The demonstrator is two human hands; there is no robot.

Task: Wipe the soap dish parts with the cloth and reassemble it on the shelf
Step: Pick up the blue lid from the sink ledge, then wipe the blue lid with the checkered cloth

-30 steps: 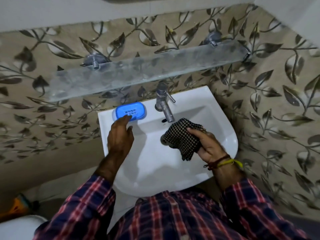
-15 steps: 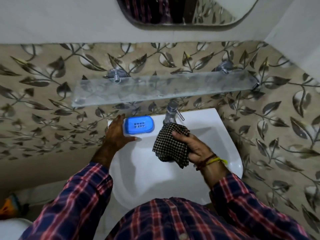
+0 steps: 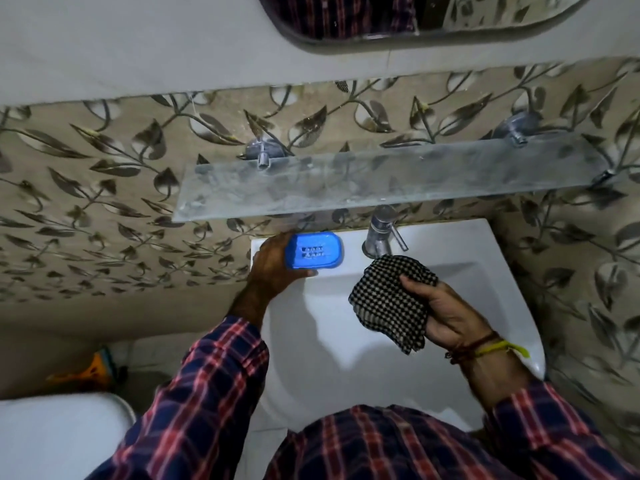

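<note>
Soap dish gripped by left hand on sink (under shelf); right hand clutches cloth.

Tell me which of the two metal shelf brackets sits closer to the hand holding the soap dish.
The left bracket, above the left hand that grips the blue soap dish; the other bracket is at the shelf's far right end.

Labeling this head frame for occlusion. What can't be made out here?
- Soap dish: its left end and underside are covered by the left hand; whether it is lifted or resting on the sink is unclear.
- Cloth: its right part is hidden inside the right hand.
- Mirror: cut off by the top edge.
- Orange object on the floor: dark, blurred, unidentifiable.
</note>
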